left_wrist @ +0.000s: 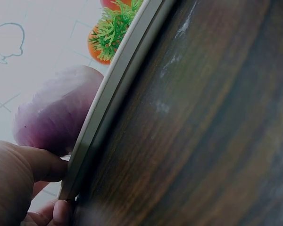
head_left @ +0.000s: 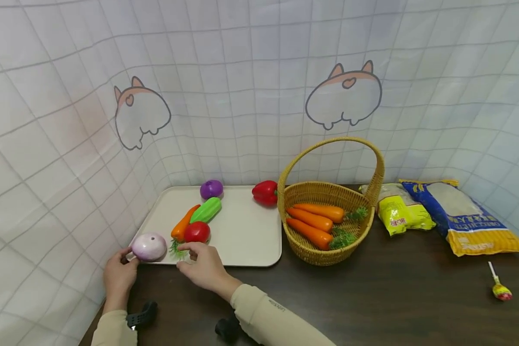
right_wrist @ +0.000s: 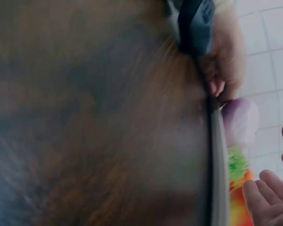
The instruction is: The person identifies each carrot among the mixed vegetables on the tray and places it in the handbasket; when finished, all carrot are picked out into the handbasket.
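Note:
A white tray [head_left: 242, 240] lies at the back left of the table. My left hand [head_left: 118, 274] grips its near left corner; in the left wrist view the thumb [left_wrist: 49, 165] is on the rim with fingers beneath. Close by that thumb sits a pale purple onion [head_left: 149, 247]. My right hand [head_left: 207, 266] hovers over the tray's near edge, fingers spread and holding nothing. Just beyond it are a tomato [head_left: 197, 232] and a carrot [head_left: 184, 224] with green leaves. A green cucumber-like vegetable [head_left: 206, 210], a dark purple onion [head_left: 211, 189] and a red bell pepper [head_left: 265, 192] also lie on the tray.
Right of the tray stands a wicker basket [head_left: 315, 257] with a tall handle, holding several carrots [head_left: 313, 221]. A yellow packet [head_left: 400, 211] and a blue-and-yellow bag [head_left: 463, 216] lie farther right. A lollipop [head_left: 499, 288] is near the right edge. Curtains enclose the table's back and sides.

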Tool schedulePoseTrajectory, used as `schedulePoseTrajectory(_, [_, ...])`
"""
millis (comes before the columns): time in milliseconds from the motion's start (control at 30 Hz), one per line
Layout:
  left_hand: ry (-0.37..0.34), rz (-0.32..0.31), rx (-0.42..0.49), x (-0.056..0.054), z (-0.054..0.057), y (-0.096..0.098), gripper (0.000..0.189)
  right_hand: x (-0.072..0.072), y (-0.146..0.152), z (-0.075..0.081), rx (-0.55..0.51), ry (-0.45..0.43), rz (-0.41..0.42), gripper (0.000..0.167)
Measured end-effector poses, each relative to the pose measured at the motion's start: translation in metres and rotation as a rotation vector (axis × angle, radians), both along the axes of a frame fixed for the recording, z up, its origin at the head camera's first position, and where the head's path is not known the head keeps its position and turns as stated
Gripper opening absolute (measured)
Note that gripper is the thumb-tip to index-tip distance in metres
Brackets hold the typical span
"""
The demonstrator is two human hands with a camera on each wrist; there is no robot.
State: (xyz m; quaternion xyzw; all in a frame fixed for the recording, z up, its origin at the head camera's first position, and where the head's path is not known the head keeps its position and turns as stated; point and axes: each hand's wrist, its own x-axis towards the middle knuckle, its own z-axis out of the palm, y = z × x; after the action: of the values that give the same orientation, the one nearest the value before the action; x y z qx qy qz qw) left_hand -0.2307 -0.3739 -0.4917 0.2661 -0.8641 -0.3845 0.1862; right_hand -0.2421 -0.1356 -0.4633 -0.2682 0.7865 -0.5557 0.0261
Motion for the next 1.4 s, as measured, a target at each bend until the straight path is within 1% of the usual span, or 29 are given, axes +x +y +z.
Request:
schedulePoseTrajectory(67, [0.001, -0.004, 0.001, -0.001, -0.001, 0.002, 0.044, -0.004, -0.001, -0.004, 0.027, 0.025, 0.010, 0.037])
schedulePoseTrajectory(233, [0.008, -0.002, 0.004, -0.003, -0.003, 0.001, 0.043, -0.013, -0.009, -0.014, 0.136, 0.100, 0.037, 0.043])
schedulePoseTrajectory(367, [0.016, 0.004, 0.003, -0.003, -0.003, -0.002, 0.043, -0.016, -0.018, -0.018, 0.195, 0.132, 0.053, 0.046])
schedulePoseTrajectory(600, [0.030, 0.006, 0.004, 0.000, 0.001, -0.002, 0.043, -0.016, -0.025, -0.015, 0.278, 0.108, 0.046, 0.045])
schedulePoseTrajectory(800, [0.045, 0.010, 0.010, 0.000, 0.002, 0.000, 0.043, -0.014, -0.031, -0.012, 0.441, 0.077, 0.044, 0.048])
schedulePoseTrajectory(833, [0.046, 0.011, 0.008, 0.000, 0.002, 0.000, 0.043, -0.014, -0.032, -0.012, 0.472, 0.084, 0.042, 0.049])
schedulePoseTrajectory(967, [0.040, 0.005, 0.016, -0.002, 0.000, 0.001, 0.043, -0.013, -0.032, -0.010, 0.534, 0.092, 0.013, 0.049])
schedulePoseTrajectory(1033, [0.038, 0.006, 0.019, -0.003, -0.001, 0.001, 0.043, -0.012, -0.029, -0.008, 0.536, 0.101, -0.001, 0.047])
schedulePoseTrajectory(1133, [0.039, 0.010, 0.020, -0.004, -0.003, -0.001, 0.044, -0.010, -0.024, -0.007, 0.505, 0.111, -0.010, 0.043])
schedulePoseTrajectory(1267, [0.044, 0.018, 0.017, -0.004, -0.004, -0.004, 0.043, -0.007, -0.014, -0.007, 0.431, 0.147, -0.022, 0.035])
schedulePoseTrajectory(1400, [0.036, 0.013, 0.017, -0.004, -0.004, -0.004, 0.043, -0.008, -0.002, -0.008, 0.328, 0.188, -0.075, 0.021])
